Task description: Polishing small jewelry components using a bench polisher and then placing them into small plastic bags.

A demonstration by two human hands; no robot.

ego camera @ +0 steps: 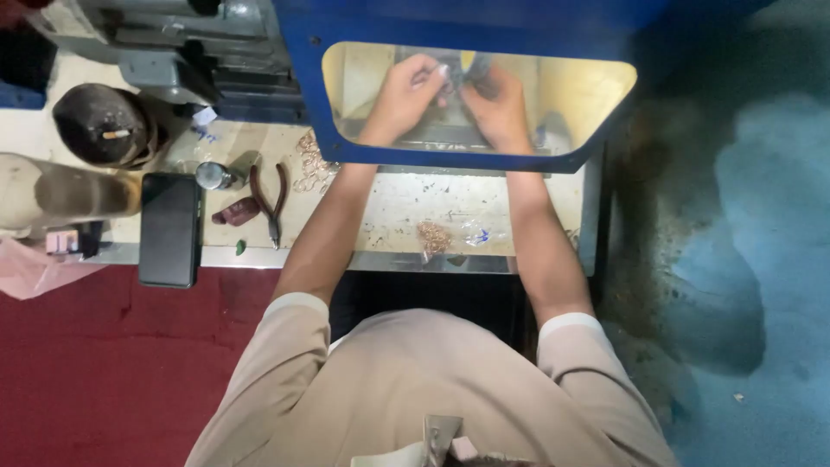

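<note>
Both my hands reach under a blue frame with a clear window (304,95), and I see them through the pane. My left hand (406,95) and my right hand (499,108) meet at a small greyish metal piece (456,79), fingers pinched around it. The piece is too small and blurred to name. My forearms cross a pale, stained workbench (393,203). A small heap of copper-coloured bits (434,235) lies on the bench between my arms, next to a clear plastic bag (478,232).
Red-handled pliers (271,203) lie left of my left arm, by a pile of copper-coloured rings (311,164) and a small metal tin (212,175). A black phone (169,229) rests at the bench edge. A dark bowl (105,125) stands far left. Red floor is left, blue floor right.
</note>
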